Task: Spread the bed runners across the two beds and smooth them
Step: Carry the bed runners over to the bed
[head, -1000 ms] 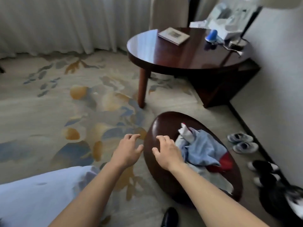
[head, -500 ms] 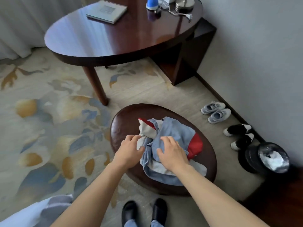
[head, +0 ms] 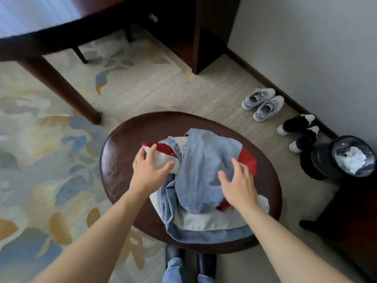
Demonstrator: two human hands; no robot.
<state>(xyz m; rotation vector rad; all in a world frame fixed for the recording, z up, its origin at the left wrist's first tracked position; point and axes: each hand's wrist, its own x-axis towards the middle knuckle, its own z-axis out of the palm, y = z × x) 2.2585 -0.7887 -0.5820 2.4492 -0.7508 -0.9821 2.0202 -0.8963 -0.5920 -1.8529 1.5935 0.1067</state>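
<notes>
Hands, left [head: 150, 172] and right [head: 238, 185], spread-fingered and apart over crumpled runners [head: 200, 180] heaped mid-stool [head: 122, 160], rim bare.

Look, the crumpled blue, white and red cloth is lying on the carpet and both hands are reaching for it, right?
Not quite. The cloth lies on the dark oval stool, not on the carpet, as the head view shows. The left hand and right hand are indeed spread over it.

Both hands spread-fingered over crumpled bed runners [head: 201, 176] on oval stool [head: 122, 160]: left hand [head: 149, 170] near left edge, right hand [head: 237, 185] toward right edge.
</notes>
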